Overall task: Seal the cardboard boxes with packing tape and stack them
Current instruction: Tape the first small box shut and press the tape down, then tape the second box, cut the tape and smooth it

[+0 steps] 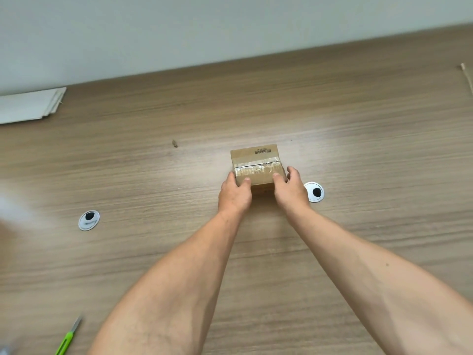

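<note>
The taped box (257, 165) is sitting near the middle of the desk (358, 124). The left hand (234, 193) and right hand (290, 190) are clamping its sides, fingers curled around it, thumbs pressing on top.

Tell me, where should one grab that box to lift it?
By its two short ends, one hand from each side, as the left hand and right hand do now. The box lies flat, nothing crowding its ends; its taped top looks glossy.
</note>
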Demonstrator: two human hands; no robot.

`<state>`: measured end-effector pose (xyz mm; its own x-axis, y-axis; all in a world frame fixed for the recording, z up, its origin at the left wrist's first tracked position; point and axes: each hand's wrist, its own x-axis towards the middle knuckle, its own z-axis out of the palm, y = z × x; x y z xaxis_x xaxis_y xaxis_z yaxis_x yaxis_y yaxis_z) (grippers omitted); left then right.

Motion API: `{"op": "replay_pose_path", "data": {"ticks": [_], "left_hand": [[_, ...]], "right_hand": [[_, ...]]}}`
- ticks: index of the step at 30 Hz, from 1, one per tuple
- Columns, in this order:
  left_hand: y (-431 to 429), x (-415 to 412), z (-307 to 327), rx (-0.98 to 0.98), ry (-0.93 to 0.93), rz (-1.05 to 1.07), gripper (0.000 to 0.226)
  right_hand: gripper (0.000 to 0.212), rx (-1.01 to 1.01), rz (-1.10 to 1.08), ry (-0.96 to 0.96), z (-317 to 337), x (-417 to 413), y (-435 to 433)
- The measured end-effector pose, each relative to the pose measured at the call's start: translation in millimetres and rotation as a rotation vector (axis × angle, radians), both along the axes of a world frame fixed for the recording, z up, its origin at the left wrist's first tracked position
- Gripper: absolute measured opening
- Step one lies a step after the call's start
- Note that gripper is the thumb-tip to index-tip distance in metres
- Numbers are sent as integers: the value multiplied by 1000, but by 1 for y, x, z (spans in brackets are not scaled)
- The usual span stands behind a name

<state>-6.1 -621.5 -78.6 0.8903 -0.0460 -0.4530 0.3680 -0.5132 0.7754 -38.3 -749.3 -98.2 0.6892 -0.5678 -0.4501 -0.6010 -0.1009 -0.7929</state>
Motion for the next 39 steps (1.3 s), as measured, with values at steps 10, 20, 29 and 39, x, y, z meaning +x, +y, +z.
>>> {"op": "replay_pose_path", "data": {"ticks": [10,20,29,39], "left_hand": [[62,-53,22,124,-35,-46,58],[196,-155,46,92,-42,123,39],[342,-241,53,-32,-137,380,28],[496,-316,46,-51,-154,590,23]], "right_hand": [[24,8,60,20,29,-73,59],[26,221,403,86,48,-153,207],[29,237,577,80,61,-211,355],[26,259,693,37,69,-265,503]]}}
